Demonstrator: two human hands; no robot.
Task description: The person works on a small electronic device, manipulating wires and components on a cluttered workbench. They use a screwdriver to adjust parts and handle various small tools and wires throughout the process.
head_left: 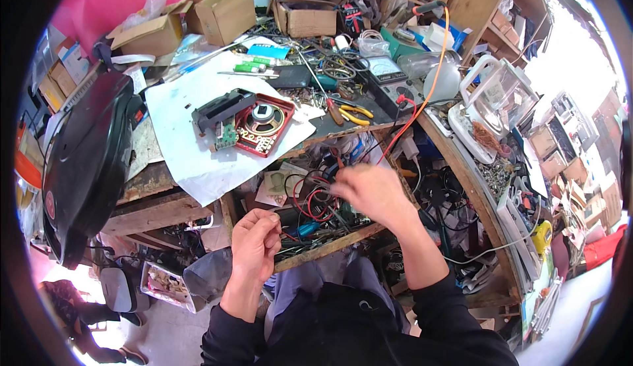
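Over the open drawer (330, 242), my left hand (256, 241) is closed in a pinch, thumb against forefinger. Whatever lies between those fingertips is too small to make out. Farther right, my right hand (370, 195) hangs above the drawer's contents with curled fingers, its fingertips smeared by motion. Coiled red and black wires (318, 201) lie between the hands. Close to my left hand is a blue-handled tool (307, 228). On white paper (188, 139) atop the bench sits an opened red device with a round speaker (265, 121), its black cover (223, 106) and green circuit board (227, 133) beside it.
Yellow-handled pliers (356, 114), a screwdriver (334, 112) and an analog meter (386, 69) lie on the bench. An orange cable (436, 79) runs down at the right. A large black shell (89, 168) stands at the left. Cardboard boxes (224, 17) line the back.
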